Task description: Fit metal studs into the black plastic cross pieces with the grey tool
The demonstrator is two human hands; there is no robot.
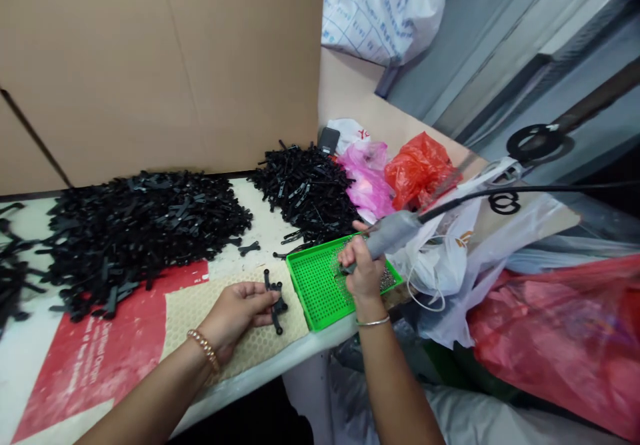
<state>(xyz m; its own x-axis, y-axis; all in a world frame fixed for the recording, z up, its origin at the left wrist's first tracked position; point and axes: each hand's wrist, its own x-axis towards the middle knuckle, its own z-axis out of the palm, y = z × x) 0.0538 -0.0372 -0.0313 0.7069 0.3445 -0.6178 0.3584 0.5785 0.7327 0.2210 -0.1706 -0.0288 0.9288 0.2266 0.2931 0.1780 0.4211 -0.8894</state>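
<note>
Over a cream honeycomb-patterned mat (230, 345), my left hand (246, 313) pinches a small black plastic part (275, 303) with arms and round ends. My right hand (363, 261) is wrapped round a grey corded electric screwdriver (395, 231), whose black cable runs off to the right. The tool's front end points down and left above a green perforated tray (320, 321). Small metal pieces (387, 278), probably screws, lie in the tray's right part, half hidden by my right hand.
A large pile of black plastic parts (145, 225) spreads along the back left, and a smaller pile of black strips (307, 191) stands behind the tray. Pink (367, 171) and red plastic bags (420, 168) crowd the back right. A red sack (565, 338) bulges at the right edge.
</note>
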